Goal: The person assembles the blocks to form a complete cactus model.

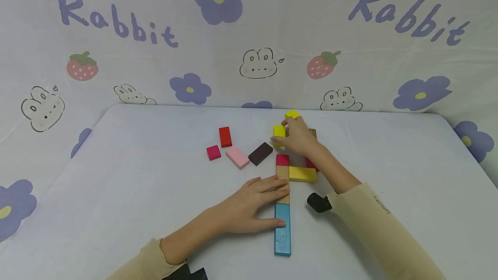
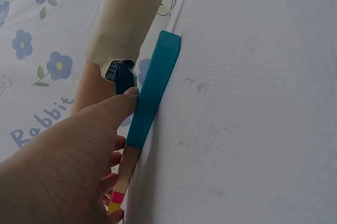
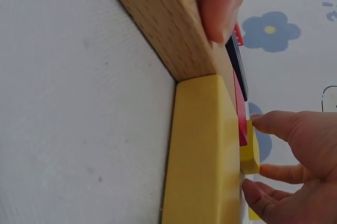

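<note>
A row of blocks runs away from the front: a long blue block [image 1: 282, 239], a tan wooden block [image 1: 282, 198] and a crimson block [image 1: 282, 160]. My left hand [image 1: 249, 205] lies along this row, fingers extended over the tan block, thumb touching the blue one. Just past the crimson end, my right hand [image 1: 298, 136] pinches a bright yellow block [image 1: 279, 130] between thumb and finger, as the right wrist view also shows. A golden-yellow block [image 1: 302, 174] sticks out rightward from the tan block. Another yellow block [image 1: 292, 114] sits beyond the right hand, partly covered.
Left of the row lie a dark brown block [image 1: 260, 154], a pink block [image 1: 237, 157], a red block [image 1: 225, 137] and a small crimson block [image 1: 213, 152]. The right arm partly hides a red block [image 1: 311, 164] and a brown wooden block [image 1: 313, 132]. Printed cloth hangs behind the white table.
</note>
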Available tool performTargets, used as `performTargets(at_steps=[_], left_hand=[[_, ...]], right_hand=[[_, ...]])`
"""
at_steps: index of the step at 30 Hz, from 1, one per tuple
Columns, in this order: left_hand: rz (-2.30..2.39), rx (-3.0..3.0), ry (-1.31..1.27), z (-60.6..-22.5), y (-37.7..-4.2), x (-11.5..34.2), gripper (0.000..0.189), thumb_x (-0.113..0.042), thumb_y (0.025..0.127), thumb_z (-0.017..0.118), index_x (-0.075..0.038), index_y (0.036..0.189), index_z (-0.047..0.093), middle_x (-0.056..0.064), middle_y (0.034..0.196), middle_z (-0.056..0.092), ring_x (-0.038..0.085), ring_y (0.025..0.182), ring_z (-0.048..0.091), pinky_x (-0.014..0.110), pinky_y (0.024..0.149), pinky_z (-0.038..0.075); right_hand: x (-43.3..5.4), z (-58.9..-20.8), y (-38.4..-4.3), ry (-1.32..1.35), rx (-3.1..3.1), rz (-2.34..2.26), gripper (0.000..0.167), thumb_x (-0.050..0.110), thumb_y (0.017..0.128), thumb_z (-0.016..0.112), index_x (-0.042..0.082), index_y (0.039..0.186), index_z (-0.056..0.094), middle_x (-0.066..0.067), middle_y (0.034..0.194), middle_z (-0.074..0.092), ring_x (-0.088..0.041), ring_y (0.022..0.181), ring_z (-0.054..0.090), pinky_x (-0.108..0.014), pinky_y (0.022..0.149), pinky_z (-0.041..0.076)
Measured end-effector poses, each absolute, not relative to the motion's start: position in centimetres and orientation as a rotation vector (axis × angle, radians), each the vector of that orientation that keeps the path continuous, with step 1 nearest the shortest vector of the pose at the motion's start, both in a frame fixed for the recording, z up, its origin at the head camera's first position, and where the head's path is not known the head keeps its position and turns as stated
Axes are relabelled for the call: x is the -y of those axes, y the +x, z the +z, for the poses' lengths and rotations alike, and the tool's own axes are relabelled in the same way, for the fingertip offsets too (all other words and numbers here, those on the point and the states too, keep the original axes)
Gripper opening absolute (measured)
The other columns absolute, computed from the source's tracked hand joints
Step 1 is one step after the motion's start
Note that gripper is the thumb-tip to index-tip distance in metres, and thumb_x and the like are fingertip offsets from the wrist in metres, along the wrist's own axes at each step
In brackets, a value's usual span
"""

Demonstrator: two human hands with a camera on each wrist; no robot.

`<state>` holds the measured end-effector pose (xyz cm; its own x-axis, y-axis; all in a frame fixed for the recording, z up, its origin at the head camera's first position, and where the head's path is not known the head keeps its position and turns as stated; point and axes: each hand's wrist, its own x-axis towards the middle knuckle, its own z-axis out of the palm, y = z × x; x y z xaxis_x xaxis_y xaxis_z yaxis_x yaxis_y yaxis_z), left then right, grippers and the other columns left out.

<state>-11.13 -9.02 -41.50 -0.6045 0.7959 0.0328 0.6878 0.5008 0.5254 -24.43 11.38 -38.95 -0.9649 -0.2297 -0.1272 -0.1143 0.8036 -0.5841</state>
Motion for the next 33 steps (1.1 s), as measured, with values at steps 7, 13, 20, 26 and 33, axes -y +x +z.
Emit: performTargets(at_steps=[7, 13, 20, 26, 33], left_hand=[[0.746, -2.514, 1.256, -41.4, -11.1, 9.0, 0.072, -0.044, 0.099, 0.071, -0.016, 0.161, 0.047, 0.0, 0.171, 0.036, 0.02, 0.16, 0.027, 0.055, 0.129, 0.025], [0.747, -2.516, 1.254, -41.3, -11.1, 9.0, 0.072, -0.044, 0.099, 0.071, -0.016, 0.161, 0.047, 0.0, 0.171, 0.036, 0.02, 0.16, 0.027, 0.055, 0.129, 0.024], [0.751, -2.514, 1.254, -41.3, -11.1, 8.9, 0.072, -0.044, 0.099, 0.071, -0.016, 0.161, 0.047, 0.0, 0.171, 0.037, 0.021, 0.161, 0.026, 0.055, 0.129, 0.024], [0.756, -2.507, 1.248, -41.3, -11.2, 8.9, 0.072, -0.044, 0.099, 0.071, -0.017, 0.161, 0.046, -0.001, 0.171, 0.036, 0.02, 0.161, 0.026, 0.055, 0.129, 0.024], [0.749, -2.507, 1.239, -41.4, -11.2, 8.8, 0.073, -0.045, 0.099, 0.07, -0.018, 0.162, 0.045, -0.001, 0.172, 0.035, 0.02, 0.161, 0.025, 0.055, 0.13, 0.023]], right_hand=[[-11.8, -38.7, -24.4, -0.309, -2.905, -0.649, 0.064, 0.035, 0.098, 0.072, -0.003, 0.146, 0.056, -0.035, 0.154, 0.041, -0.047, 0.141, 0.042, -0.062, 0.114, 0.045], [-12.1, -38.6, -24.2, -0.348, -2.954, -0.568, 0.061, 0.038, 0.097, 0.073, 0.0, 0.143, 0.061, -0.033, 0.151, 0.047, -0.048, 0.136, 0.045, -0.062, 0.115, 0.043], [-12.2, -38.5, -23.8, -0.327, -2.978, -0.507, 0.059, 0.041, 0.097, 0.072, 0.004, 0.142, 0.062, -0.03, 0.155, 0.046, -0.05, 0.142, 0.04, -0.067, 0.118, 0.028], [-12.5, -38.7, -23.5, -0.313, -2.996, -0.518, 0.059, 0.043, 0.097, 0.073, 0.005, 0.14, 0.063, -0.029, 0.155, 0.045, -0.051, 0.144, 0.038, -0.07, 0.118, 0.026], [-12.8, -39.1, -22.9, -0.339, -2.985, -0.586, 0.059, 0.042, 0.098, 0.072, 0.004, 0.141, 0.061, -0.031, 0.158, 0.041, -0.053, 0.144, 0.036, -0.071, 0.117, 0.028]])
